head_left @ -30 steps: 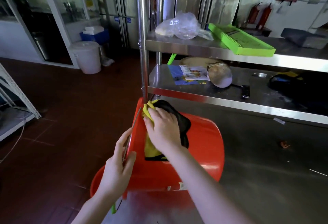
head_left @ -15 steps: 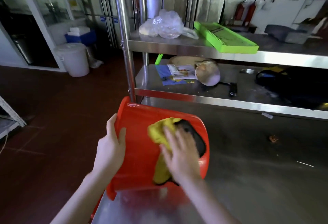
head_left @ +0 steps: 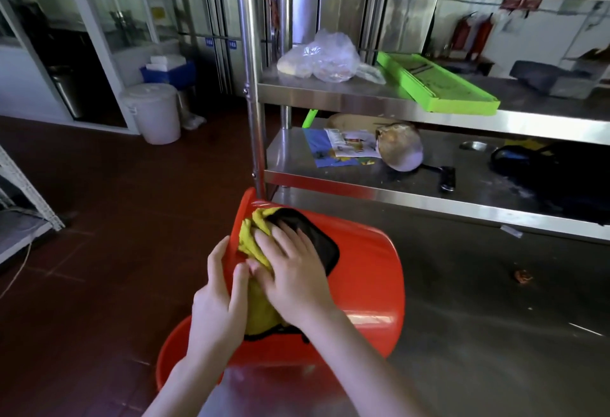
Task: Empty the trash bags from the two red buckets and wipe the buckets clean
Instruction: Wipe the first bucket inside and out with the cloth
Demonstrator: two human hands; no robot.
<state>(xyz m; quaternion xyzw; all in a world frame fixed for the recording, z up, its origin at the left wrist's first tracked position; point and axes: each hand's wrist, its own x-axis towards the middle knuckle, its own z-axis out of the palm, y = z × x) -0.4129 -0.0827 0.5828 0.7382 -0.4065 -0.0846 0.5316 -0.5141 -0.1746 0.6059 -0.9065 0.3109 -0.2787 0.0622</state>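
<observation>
A red bucket (head_left: 366,271) lies tipped on its side on the steel table, its rim at the left. My left hand (head_left: 219,304) grips that rim, fingers curled over the edge. My right hand (head_left: 293,276) presses flat on a yellow and black cloth (head_left: 317,238) spread over the bucket's outer wall. A second red bucket (head_left: 171,350) shows below the table edge, partly hidden by my left forearm and the first bucket. No trash bag is visible in either bucket.
A steel table (head_left: 478,334) carries the bucket, with a small crumb (head_left: 523,275) on it. A steel shelf rack (head_left: 396,182) stands behind with a clear plastic bag (head_left: 325,58), green tray (head_left: 435,86), papers and a pan. A white lidded bucket (head_left: 155,113) sits on the floor.
My right hand slid the cloth back toward the bucket's rim. My left hand shifted along the rim, and the lower bucket has come back into view.
</observation>
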